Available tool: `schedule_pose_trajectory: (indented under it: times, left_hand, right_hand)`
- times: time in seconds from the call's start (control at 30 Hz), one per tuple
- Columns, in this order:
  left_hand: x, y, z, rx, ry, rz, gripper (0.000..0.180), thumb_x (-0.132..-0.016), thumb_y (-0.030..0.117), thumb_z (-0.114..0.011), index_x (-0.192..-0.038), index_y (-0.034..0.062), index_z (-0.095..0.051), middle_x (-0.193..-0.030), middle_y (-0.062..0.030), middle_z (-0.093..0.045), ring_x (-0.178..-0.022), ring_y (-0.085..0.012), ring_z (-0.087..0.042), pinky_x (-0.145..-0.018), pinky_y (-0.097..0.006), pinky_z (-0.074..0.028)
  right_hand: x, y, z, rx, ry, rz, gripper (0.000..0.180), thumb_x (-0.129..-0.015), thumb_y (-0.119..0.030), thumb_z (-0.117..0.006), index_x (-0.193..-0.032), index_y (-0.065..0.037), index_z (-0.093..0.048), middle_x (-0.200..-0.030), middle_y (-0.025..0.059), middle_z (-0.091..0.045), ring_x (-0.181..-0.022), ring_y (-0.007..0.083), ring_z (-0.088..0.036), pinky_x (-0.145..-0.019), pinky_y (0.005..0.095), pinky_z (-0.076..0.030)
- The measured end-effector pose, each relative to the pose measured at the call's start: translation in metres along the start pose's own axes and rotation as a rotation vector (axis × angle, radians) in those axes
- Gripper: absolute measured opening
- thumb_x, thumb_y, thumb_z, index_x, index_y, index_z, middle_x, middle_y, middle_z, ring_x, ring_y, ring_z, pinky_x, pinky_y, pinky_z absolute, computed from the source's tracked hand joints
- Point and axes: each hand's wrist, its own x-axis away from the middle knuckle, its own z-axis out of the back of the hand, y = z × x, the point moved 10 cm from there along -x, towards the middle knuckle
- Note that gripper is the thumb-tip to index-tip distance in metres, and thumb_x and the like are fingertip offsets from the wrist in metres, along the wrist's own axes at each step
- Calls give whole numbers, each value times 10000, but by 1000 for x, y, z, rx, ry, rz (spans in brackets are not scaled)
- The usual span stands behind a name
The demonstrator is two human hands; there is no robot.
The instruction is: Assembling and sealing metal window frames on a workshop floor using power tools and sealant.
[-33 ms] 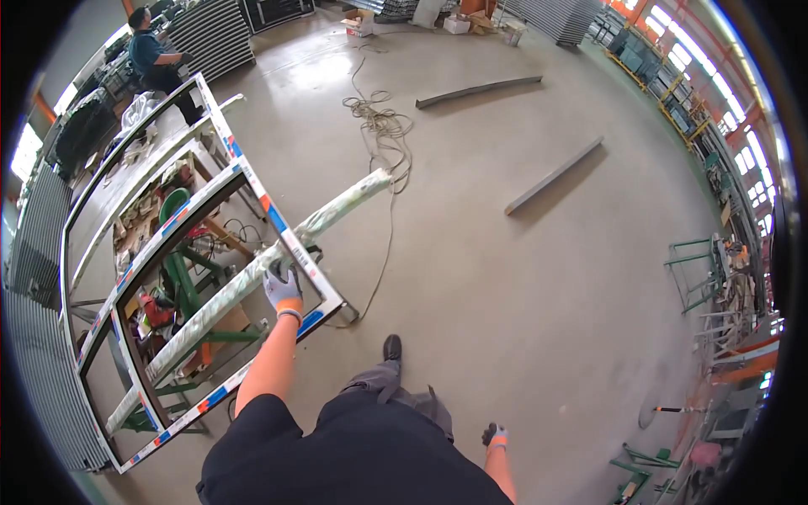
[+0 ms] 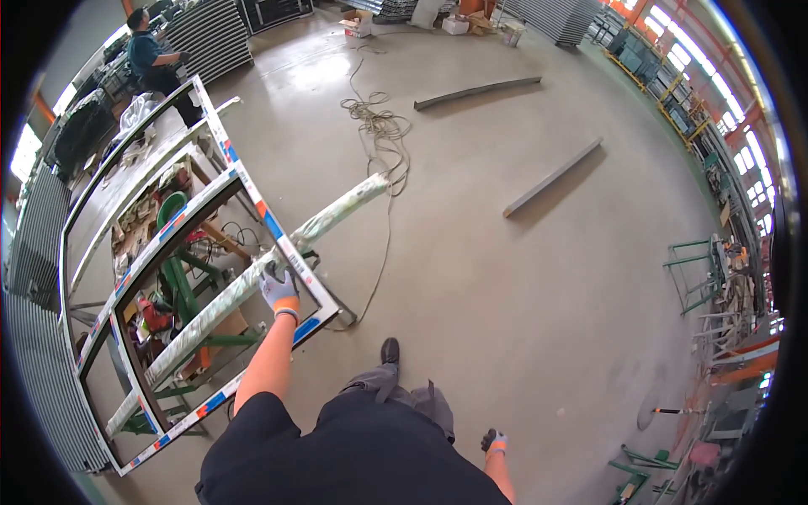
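Note:
My left hand (image 2: 278,290), in a grey glove with an orange cuff, reaches over a large window frame (image 2: 220,390) with dark edges and red, blue and white tape strips. Its dark fingertips are apart and lie at the wrapped beam (image 2: 206,318) that runs slantwise beneath the frame; I see nothing held. Beside that hand, a small dark fitting (image 2: 311,258) sits near the frame's right side. My right hand (image 2: 494,441), gloved alike, hangs low at my right side with its fingers loosely curled and nothing visible in them.
Green stands (image 2: 178,282) support the beam. A tangled cable (image 2: 379,126) lies on the floor, trailing toward the frame's near corner. Two metal bars (image 2: 551,178) (image 2: 475,93) lie farther off. Another person (image 2: 151,63) stands at the far left, by stacked profiles (image 2: 206,38).
My left hand has shifted very slightly left and down over the beam. The rest of the scene looks almost the same, with a slight shift of the whole view.

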Motion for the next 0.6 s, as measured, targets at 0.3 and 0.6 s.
schedule_pose_trajectory:
  times: [0.3, 0.6]
  left_hand:
    - [-91, -41, -38, -27, 371, 242, 481, -839, 402, -651, -1115, 18, -559, -1035, -211, -630, -1010, -391, -590, -889, -472, -446]
    - [-76, 8, -49, -682, 591, 268, 342, -881, 283, -568, -1115, 33, -560, -1110, -181, -605, -1054, -361, -568, -895, -478, -439]
  right_hand:
    - [-37, -17, -50, 209, 58, -25, 121, -805, -106, -611, -866, -44, -527, -611, 113, -514, -486, 298, -538, -443, 439, -425]
    - [-118, -263, -149, 132, -23, -78, 114, -818, -153, -618, -871, -57, -585, -625, 108, -551, -499, 281, -555, -439, 424, -414]
